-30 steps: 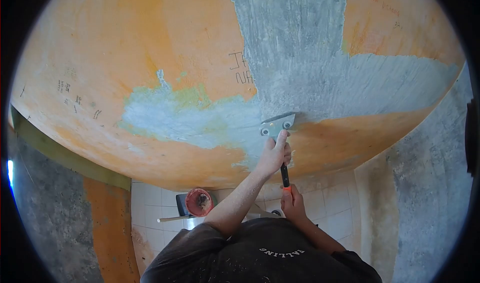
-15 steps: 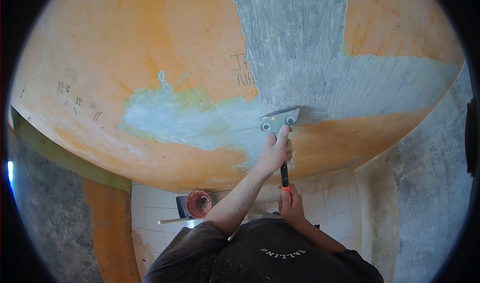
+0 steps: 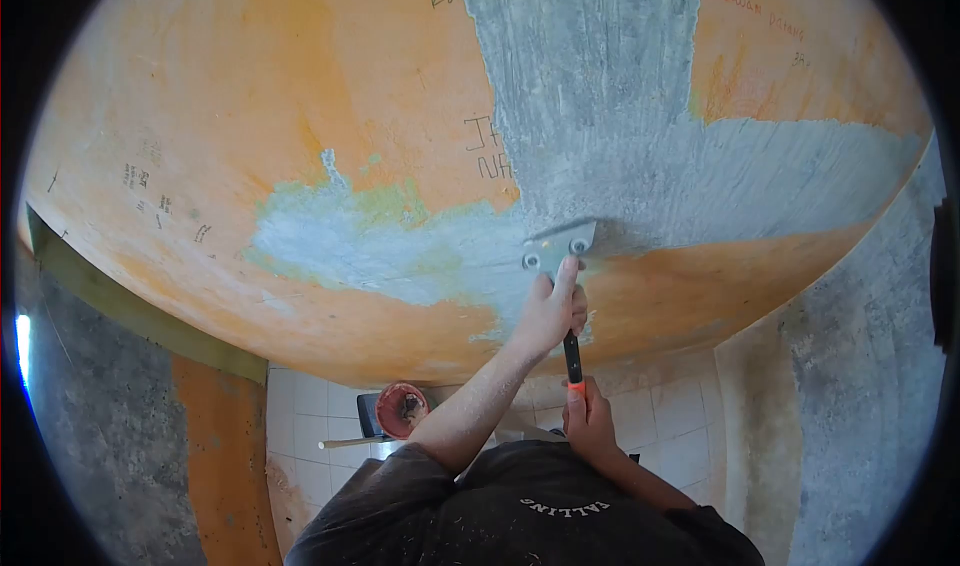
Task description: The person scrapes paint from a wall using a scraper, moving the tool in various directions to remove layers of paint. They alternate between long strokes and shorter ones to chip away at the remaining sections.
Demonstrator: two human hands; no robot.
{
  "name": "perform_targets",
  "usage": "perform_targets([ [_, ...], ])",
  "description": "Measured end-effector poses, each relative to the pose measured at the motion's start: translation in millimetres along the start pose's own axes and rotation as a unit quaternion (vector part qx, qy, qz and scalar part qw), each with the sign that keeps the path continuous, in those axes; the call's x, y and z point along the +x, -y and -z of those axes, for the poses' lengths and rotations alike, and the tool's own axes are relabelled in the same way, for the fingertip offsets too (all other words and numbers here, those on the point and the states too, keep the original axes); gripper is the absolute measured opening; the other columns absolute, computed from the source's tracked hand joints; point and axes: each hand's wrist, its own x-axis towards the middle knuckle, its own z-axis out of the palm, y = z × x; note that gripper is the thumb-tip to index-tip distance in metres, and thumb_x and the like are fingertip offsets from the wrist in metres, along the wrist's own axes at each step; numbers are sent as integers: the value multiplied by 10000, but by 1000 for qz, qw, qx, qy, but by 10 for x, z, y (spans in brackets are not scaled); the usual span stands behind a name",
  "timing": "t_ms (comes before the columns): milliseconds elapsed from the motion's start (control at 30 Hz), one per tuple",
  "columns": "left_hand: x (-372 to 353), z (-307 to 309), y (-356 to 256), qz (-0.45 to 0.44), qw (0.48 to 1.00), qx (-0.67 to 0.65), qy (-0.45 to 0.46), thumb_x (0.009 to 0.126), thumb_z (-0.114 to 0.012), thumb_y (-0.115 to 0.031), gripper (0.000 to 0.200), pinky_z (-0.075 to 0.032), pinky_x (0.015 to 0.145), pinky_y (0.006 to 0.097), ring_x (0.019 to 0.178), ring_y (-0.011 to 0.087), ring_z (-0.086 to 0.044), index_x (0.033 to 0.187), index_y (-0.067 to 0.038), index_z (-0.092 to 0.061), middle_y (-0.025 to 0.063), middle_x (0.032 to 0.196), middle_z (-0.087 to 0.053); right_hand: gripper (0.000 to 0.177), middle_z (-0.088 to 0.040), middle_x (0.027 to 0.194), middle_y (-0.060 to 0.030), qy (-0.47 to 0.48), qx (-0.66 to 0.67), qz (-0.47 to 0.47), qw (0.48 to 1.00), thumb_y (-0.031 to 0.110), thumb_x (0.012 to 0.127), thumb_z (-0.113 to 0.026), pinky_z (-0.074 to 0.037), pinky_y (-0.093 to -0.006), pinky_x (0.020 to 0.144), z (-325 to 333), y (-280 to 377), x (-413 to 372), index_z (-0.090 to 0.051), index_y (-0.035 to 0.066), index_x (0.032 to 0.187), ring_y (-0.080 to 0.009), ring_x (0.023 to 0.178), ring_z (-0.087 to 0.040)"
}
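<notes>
A long-handled wall scraper (image 3: pixel 572 361) has a wide metal blade bolted on at its upper end. The blade lies against the wall (image 3: pixel 400 336), at the lower part of a grey stripped patch (image 3: pixel 600 86). My left hand (image 3: pixel 553 311) is closed round the upper handle just below the blade, its thumb stretched up toward one bolt. Lower down, my right hand (image 3: pixel 590 421) grips the orange end of the handle. Orange paint surrounds the bare grey area, with some pale green along its left part.
On the tiled floor (image 3: pixel 312 426) below the wall stands a red bucket (image 3: pixel 402 411) with pale residue inside. Beside it are a dark flat object (image 3: pixel 368 414) and a light stick (image 3: pixel 345 443). Grey-and-orange wall sections rise at left and right. Handwriting marks the orange paint.
The view has shifted slightly, so the wall sits a little lower. Both hands keep their hold on the scraper, and the blade stays at nearly the same spot on the wall.
</notes>
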Motion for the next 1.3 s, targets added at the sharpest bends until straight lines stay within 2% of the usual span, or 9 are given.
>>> perform_targets([
  [267, 5, -16, 55, -2, 1000, 8, -18, 1023, -408, -519, 487, -367, 463, 279, 471, 103, -375, 1093, -39, -462, -28, 565, -330, 233, -522, 573, -41, -3, 2, 2, 1000, 246, 1005, -469, -414, -322, 502, 11, -36, 7, -545, 30, 1047, -142, 501, -537],
  [400, -27, -98, -355, -26, 1000, -4, 11, 1030, -405, -499, 464, -370, 466, 279, 472, 104, -375, 1059, -40, -465, -26, 566, -334, 230, -520, 568, -49, -2, 4, 4, 1000, 245, 1004, -470, -412, -327, 495, 12, 308, 70, -543, 28, 1029, -144, 499, -538],
  [500, -7, -93, -317, -55, 998, 6, 6, 1028, -414, -496, 449, -367, 469, 278, 471, 106, -378, 1045, -50, -458, -25, 566, -337, 217, -522, 569, -60, -18, -3, 42, 999, 233, 999, -475, -413, -330, 493, 15, 325, 113, -544, 29, 1022, -156, 495, -544],
  [633, -19, -31, 13, 11, 1000, -16, -13, 1020, -435, -503, 433, -373, 464, 281, 467, 109, -390, 1051, -71, -440, -26, 567, -341, 203, -530, 582, -74, -25, -6, 14, 1000, 224, 995, -480, -411, -333, 497, -6, -28, -1, -548, 35, 1020, -173, 502, -554],
  [900, 19, -83, -276, -53, 998, -11, 37, 1019, -436, -502, 446, -362, 454, 281, 458, 105, -382, 1061, -58, -454, -29, 569, -339, 218, -535, 592, -88, -43, 7, 37, 998, 244, 993, -489, -424, -347, 521, 15, 322, 118, -552, 35, 999, -194, 531, -573],
  [1000, -41, -58, -47, 9, 999, -37, -21, 1028, -435, -473, 399, -361, 447, 282, 450, 105, -374, 1056, -75, -455, -31, 566, -333, 215, -521, 585, -86, -49, -40, 37, 997, 242, 998, -489, -415, -352, 515, 20, 94, 7, -554, 37, 991, -186, 519, -550],
  [1167, -12, -150, -583, -51, 999, 6, 13, 1036, -415, -464, 408, -362, 453, 278, 453, 102, -376, 1019, -60, -465, -34, 562, -328, 215, -509, 583, -81, -54, -9, 59, 997, 243, 1004, -479, -401, -357, 516, 19, 634, 193, -552, 40, 991, -188, 516, -531],
  [1233, -48, -244, -942, -150, 987, -8, 51, 1043, -390, -465, 423, -363, 458, 274, 454, 98, -372, 968, -55, -459, -34, 554, -333, 221, -510, 585, -79, -64, -18, 81, 995, 251, 1003, -485, -401, -356, 519, 40, 788, 238, -552, 42, 992, -189, 519, -532],
  [1300, -69, -222, -854, -134, 990, -8, 44, 1047, -369, -472, 440, -366, 462, 272, 460, 97, -374, 962, -51, -459, -34, 554, -344, 226, -512, 586, -77, -79, -24, 116, 990, 260, 1002, -491, -402, -355, 522, 61, 816, 286, -553, 43, 993, -189, 523, -534],
])
